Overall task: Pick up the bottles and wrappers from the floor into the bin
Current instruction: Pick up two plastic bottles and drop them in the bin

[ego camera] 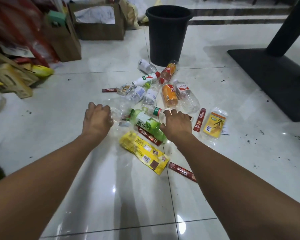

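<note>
Sachets [182, 171] marked NESCAFE lie near left hand [97, 119] and right hand [177, 126], fingers' [171, 113] grip unclear.

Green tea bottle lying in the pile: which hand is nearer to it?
Right. The right hand sits beside the base of the green tea bottle; the left hand is off to its left, over a crushed clear bottle.

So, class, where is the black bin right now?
The black bin stands upright at top centre of the head view, just behind the bottle pile.
</note>
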`<action>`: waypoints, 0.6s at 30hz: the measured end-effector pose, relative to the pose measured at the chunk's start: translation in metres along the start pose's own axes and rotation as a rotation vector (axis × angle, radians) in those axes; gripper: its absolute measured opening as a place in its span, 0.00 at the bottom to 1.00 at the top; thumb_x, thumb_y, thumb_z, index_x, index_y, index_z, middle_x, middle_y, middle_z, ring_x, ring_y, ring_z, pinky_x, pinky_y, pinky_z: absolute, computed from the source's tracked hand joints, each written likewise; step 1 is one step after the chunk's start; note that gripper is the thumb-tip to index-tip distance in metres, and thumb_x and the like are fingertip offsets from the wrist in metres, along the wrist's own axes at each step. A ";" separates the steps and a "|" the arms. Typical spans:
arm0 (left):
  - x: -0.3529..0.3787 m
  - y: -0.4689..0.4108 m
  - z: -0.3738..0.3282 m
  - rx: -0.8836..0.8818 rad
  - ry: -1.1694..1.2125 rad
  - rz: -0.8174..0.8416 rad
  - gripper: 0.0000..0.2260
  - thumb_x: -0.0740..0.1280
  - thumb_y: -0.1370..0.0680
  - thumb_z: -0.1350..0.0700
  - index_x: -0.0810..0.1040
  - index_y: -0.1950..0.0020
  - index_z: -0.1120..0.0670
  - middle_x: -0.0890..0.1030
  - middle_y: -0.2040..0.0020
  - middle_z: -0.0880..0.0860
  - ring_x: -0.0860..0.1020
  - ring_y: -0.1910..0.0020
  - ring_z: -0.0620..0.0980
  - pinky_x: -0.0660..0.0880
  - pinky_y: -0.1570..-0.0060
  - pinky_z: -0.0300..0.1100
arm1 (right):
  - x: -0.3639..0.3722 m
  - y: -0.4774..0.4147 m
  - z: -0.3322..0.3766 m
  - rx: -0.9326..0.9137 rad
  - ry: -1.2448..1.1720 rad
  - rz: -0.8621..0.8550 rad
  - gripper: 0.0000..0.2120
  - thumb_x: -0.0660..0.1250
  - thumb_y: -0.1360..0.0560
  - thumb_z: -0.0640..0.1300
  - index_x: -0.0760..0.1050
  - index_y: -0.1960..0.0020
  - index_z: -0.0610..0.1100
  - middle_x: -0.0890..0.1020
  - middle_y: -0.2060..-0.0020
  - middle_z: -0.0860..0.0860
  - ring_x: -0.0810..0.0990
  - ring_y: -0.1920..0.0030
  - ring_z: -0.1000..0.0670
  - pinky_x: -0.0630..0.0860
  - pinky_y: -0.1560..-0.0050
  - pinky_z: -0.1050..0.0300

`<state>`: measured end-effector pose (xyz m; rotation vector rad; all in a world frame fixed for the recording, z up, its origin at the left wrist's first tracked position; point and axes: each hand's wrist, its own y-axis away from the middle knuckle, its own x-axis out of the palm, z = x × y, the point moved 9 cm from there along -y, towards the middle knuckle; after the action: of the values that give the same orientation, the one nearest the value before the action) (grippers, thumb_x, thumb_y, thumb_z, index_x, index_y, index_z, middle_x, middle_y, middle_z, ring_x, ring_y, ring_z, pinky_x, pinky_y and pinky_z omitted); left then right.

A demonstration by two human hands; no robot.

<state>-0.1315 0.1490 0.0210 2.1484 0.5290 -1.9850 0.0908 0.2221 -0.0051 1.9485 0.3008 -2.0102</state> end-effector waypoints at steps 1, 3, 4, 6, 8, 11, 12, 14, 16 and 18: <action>-0.007 -0.006 0.001 0.001 -0.040 -0.006 0.10 0.64 0.25 0.57 0.76 0.48 0.61 0.78 0.49 0.62 0.67 0.43 0.61 0.65 0.48 0.49 | 0.000 -0.005 0.000 -0.004 0.010 -0.003 0.24 0.58 0.22 0.52 0.63 0.29 0.45 0.72 0.35 0.45 0.70 0.35 0.43 0.64 0.36 0.47; -0.016 -0.016 -0.001 0.006 -0.094 -0.016 0.10 0.63 0.26 0.56 0.75 0.49 0.61 0.79 0.51 0.62 0.69 0.43 0.61 0.66 0.49 0.49 | 0.002 -0.014 0.003 -0.009 0.022 0.004 0.24 0.59 0.22 0.52 0.62 0.29 0.45 0.71 0.35 0.44 0.69 0.35 0.43 0.64 0.36 0.47; -0.018 -0.020 -0.002 0.000 -0.103 -0.015 0.09 0.62 0.26 0.56 0.74 0.49 0.60 0.79 0.52 0.62 0.69 0.44 0.61 0.66 0.48 0.49 | 0.005 -0.018 0.006 -0.013 0.021 0.011 0.24 0.59 0.22 0.52 0.62 0.29 0.44 0.71 0.35 0.44 0.69 0.35 0.43 0.64 0.36 0.48; -0.019 -0.028 -0.003 -0.020 -0.084 -0.013 0.10 0.62 0.25 0.56 0.73 0.47 0.59 0.78 0.52 0.62 0.70 0.44 0.61 0.67 0.48 0.49 | 0.012 -0.028 0.017 -0.024 0.009 0.022 0.23 0.59 0.22 0.51 0.63 0.30 0.44 0.72 0.36 0.44 0.69 0.35 0.43 0.65 0.37 0.48; -0.017 -0.034 -0.005 -0.036 -0.031 -0.002 0.11 0.62 0.24 0.56 0.72 0.44 0.57 0.77 0.52 0.61 0.71 0.44 0.61 0.69 0.51 0.49 | 0.021 -0.039 0.028 -0.038 -0.009 0.032 0.23 0.61 0.22 0.50 0.64 0.31 0.44 0.72 0.36 0.44 0.69 0.35 0.43 0.65 0.37 0.48; -0.006 -0.046 -0.008 -0.036 0.034 0.020 0.12 0.60 0.23 0.57 0.67 0.40 0.56 0.75 0.52 0.61 0.71 0.44 0.61 0.69 0.56 0.49 | 0.036 -0.056 0.039 -0.047 -0.016 0.056 0.24 0.63 0.23 0.52 0.63 0.31 0.44 0.71 0.35 0.44 0.68 0.34 0.43 0.65 0.37 0.48; -0.003 -0.048 -0.009 -0.041 0.051 0.021 0.14 0.60 0.23 0.58 0.66 0.38 0.56 0.74 0.52 0.61 0.71 0.46 0.62 0.69 0.57 0.49 | 0.042 -0.060 0.041 -0.045 -0.016 0.071 0.26 0.63 0.23 0.53 0.62 0.30 0.44 0.70 0.34 0.44 0.67 0.33 0.43 0.65 0.36 0.47; 0.005 -0.054 -0.008 -0.074 0.092 0.010 0.18 0.59 0.23 0.59 0.62 0.34 0.56 0.73 0.50 0.62 0.73 0.50 0.64 0.68 0.58 0.49 | 0.052 -0.069 0.045 -0.051 -0.016 0.095 0.29 0.63 0.24 0.55 0.61 0.29 0.44 0.69 0.33 0.44 0.65 0.31 0.42 0.63 0.35 0.47; 0.014 -0.056 -0.006 -0.101 0.124 -0.005 0.20 0.59 0.24 0.61 0.60 0.32 0.57 0.73 0.48 0.63 0.74 0.53 0.65 0.66 0.60 0.48 | 0.061 -0.075 0.049 -0.056 -0.030 0.103 0.30 0.64 0.24 0.56 0.60 0.28 0.44 0.69 0.33 0.44 0.65 0.31 0.43 0.63 0.34 0.47; 0.021 -0.056 -0.002 -0.127 0.147 -0.023 0.24 0.59 0.24 0.62 0.58 0.30 0.57 0.73 0.47 0.64 0.75 0.52 0.65 0.65 0.60 0.48 | 0.067 -0.079 0.053 -0.059 -0.039 0.099 0.30 0.64 0.24 0.56 0.60 0.28 0.44 0.69 0.33 0.44 0.65 0.31 0.42 0.63 0.34 0.47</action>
<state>-0.1489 0.2046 0.0064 2.2290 0.6858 -1.7619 0.0116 0.2701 -0.0750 1.8496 0.2461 -1.9513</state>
